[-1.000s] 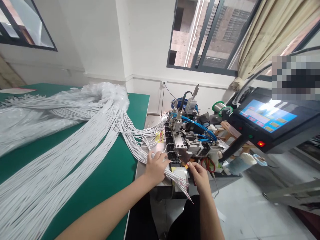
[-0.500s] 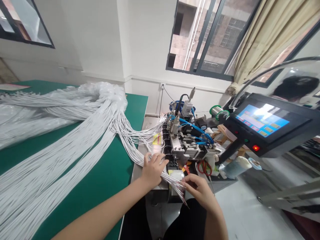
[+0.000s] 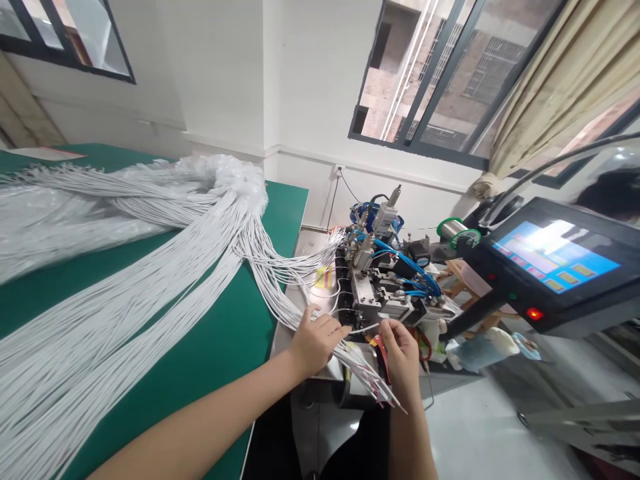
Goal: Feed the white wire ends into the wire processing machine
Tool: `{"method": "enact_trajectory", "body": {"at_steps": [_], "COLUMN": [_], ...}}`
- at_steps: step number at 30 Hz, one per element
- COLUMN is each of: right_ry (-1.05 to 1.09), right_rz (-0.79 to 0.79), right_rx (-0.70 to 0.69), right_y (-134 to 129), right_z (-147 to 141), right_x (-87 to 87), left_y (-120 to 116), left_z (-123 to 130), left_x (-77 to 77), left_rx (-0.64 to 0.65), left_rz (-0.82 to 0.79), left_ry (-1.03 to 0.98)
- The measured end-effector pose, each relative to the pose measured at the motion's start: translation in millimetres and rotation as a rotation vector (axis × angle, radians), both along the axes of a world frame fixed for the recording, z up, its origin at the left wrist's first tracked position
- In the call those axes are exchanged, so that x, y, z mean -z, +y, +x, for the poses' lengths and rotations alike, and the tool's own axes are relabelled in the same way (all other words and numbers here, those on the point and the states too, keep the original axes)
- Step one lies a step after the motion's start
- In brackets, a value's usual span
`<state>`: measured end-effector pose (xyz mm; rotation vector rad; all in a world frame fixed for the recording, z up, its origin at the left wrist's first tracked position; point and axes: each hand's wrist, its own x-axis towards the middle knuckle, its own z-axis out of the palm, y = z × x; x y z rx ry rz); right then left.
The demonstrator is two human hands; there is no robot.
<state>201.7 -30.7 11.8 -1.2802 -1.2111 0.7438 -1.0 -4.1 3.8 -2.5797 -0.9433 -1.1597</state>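
Long white cables [image 3: 260, 267] run from a big heap over the green table to the machine [image 3: 370, 287] and past its near side. My left hand [image 3: 317, 341] is closed over a bundle of them beside the machine's front edge, and the bundle's loose ends [image 3: 367, 373] stick out to the right, some with reddish tips. Between thumb and fingers, my right hand [image 3: 399, 340] pinches the end of a single white cable [image 3: 365, 329], lifted apart from the bundle. A red-handled tool [image 3: 383, 357] lies partly hidden behind my right hand.
A control screen [image 3: 557, 257] on a black arm stands at the right. Behind the machine is a wire spool [image 3: 457, 231] with green rims. The green table [image 3: 200, 353] fills the left side. Part of another person's dark-haired head [image 3: 607, 193] shows at far right.
My right hand has moved up from the bundle's ends and now holds one cable towards the machine. My left hand stays on the bundle. The whole view has shifted slightly.
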Motion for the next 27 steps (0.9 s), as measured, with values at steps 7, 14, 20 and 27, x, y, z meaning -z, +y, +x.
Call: {"method": "enact_trajectory", "body": {"at_steps": [7, 14, 20, 27], "right_ry": [-0.074, -0.399, 0.040, 0.159], "right_rz": [0.015, -0.055, -0.203, -0.232], "right_rx": [-0.035, -0.126, -0.211, -0.126], "right_y": [5, 14, 22, 19], "right_z": [5, 20, 17, 2], "right_x": [11.6, 19.2, 34.7, 46.0], "left_y": [1, 0, 1, 0], "left_z": [-1, 1, 2, 2], "left_x": [1.3, -0.5, 1.5, 2.2], "left_rx": [-0.018, -0.096, -0.100, -0.113], "left_rz": [-0.048, -0.083, -0.159, -0.161], "left_ry": [0.078, 0.102, 0.120, 0.126]}}
